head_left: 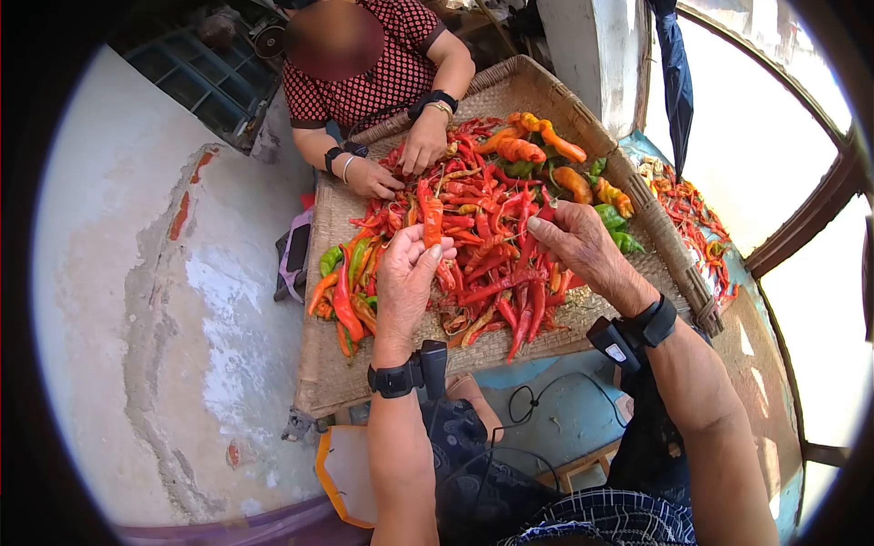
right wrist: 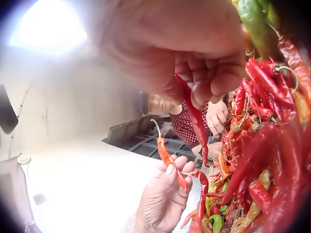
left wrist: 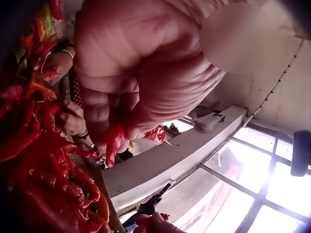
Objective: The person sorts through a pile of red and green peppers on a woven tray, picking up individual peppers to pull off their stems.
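My left hand [head_left: 405, 278] pinches an orange-red chili pepper [head_left: 432, 223] between thumb and fingers, its pale stem pointing up in the right wrist view. A second red chili [right wrist: 201, 189] has its stem right at those same fingertips. Across from it, my right hand [head_left: 583, 246] holds a slender red chili [right wrist: 195, 119], which hangs from the thumb and fingers. Both hands are over a heap of red chilies [head_left: 492, 259] in a woven tray [head_left: 332, 378]. In the left wrist view, my left palm [left wrist: 146, 63] hides part of the held pepper.
Another person's hands [head_left: 426, 144] work in the far side of the heap. Green and orange peppers [head_left: 574, 182] lie along the tray's right side. More chilies [head_left: 687, 214] are spread beyond it, beneath a folded umbrella [head_left: 672, 82]. A cable [head_left: 523, 409] loops below the tray.
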Available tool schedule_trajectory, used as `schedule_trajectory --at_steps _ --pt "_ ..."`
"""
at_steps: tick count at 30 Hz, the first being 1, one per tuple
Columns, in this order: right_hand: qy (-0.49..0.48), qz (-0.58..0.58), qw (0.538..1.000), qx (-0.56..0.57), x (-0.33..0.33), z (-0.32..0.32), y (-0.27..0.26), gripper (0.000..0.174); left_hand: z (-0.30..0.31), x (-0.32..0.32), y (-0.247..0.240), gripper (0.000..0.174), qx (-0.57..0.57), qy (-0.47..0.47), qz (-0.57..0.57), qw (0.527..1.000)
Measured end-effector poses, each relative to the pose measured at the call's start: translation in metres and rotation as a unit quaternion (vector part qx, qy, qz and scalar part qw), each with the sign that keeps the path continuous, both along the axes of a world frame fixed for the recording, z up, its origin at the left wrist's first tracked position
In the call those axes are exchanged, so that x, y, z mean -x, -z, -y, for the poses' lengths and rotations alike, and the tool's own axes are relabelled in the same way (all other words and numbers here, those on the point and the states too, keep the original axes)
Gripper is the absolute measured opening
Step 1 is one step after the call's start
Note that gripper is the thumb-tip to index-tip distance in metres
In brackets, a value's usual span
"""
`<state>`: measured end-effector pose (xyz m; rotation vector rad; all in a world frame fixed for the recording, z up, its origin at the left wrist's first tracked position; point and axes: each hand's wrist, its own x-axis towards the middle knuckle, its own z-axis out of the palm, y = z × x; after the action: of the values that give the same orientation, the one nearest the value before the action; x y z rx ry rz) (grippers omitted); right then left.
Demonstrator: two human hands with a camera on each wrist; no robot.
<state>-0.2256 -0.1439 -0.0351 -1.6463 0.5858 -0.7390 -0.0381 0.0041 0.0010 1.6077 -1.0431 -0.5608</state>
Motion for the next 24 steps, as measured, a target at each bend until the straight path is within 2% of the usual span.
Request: schedule_trajectory --at_steps 4,5,7,8,11,12,15,18,19,21,22,24 --pt "-0.019 -0.034 0.999 0.037 -0.003 -0.002 0.001 0.034 -0.001 0.000 0.002 0.024 0.015 0.010 -0.044 0.999" --pt "-0.020 -0.035 0.999 0.036 -0.004 -0.003 0.002 0.034 0.000 0.000 0.005 0.022 -0.002 0.008 -0.012 1.000" --pt "-0.033 -0.071 0.991 0.107 -0.004 -0.001 0.004 0.036 0.000 0.000 0.008 0.019 -0.028 0.011 0.028 0.999" --pt "-0.032 -0.068 0.991 0.111 -0.006 -0.002 0.005 0.036 0.001 0.003 0.009 0.019 -0.024 0.011 0.032 0.999" --pt "-0.044 -0.030 0.995 0.083 -0.006 -0.006 0.003 0.039 0.003 0.006 0.011 0.019 0.025 0.001 0.158 0.987" --pt "-0.044 -0.025 0.995 0.087 -0.006 -0.006 0.003 0.039 0.004 0.008 0.009 0.020 0.035 0.009 0.165 0.986" --pt "-0.058 -0.060 0.994 0.075 -0.003 -0.005 0.001 0.041 0.000 0.018 0.001 0.020 -0.010 0.023 0.119 0.993" --pt "-0.081 -0.013 0.995 0.063 -0.006 -0.004 0.011 0.042 -0.002 0.023 -0.012 0.021 -0.117 0.058 0.081 0.988" --pt "-0.084 -0.021 0.993 0.075 -0.006 -0.004 0.011 0.042 0.001 0.016 -0.010 0.021 -0.114 0.059 0.084 0.988" --pt "-0.086 -0.036 0.993 0.075 -0.004 -0.006 0.008 0.041 0.009 -0.003 0.000 0.029 -0.039 0.009 -0.030 0.999" --pt "-0.088 -0.052 0.992 0.074 -0.004 -0.005 0.005 0.041 0.015 -0.006 -0.003 0.043 0.033 -0.043 -0.083 0.995" --pt "-0.088 -0.048 0.991 0.091 -0.004 -0.006 0.003 0.041 0.028 -0.018 0.007 0.057 0.101 -0.171 -0.008 0.980"
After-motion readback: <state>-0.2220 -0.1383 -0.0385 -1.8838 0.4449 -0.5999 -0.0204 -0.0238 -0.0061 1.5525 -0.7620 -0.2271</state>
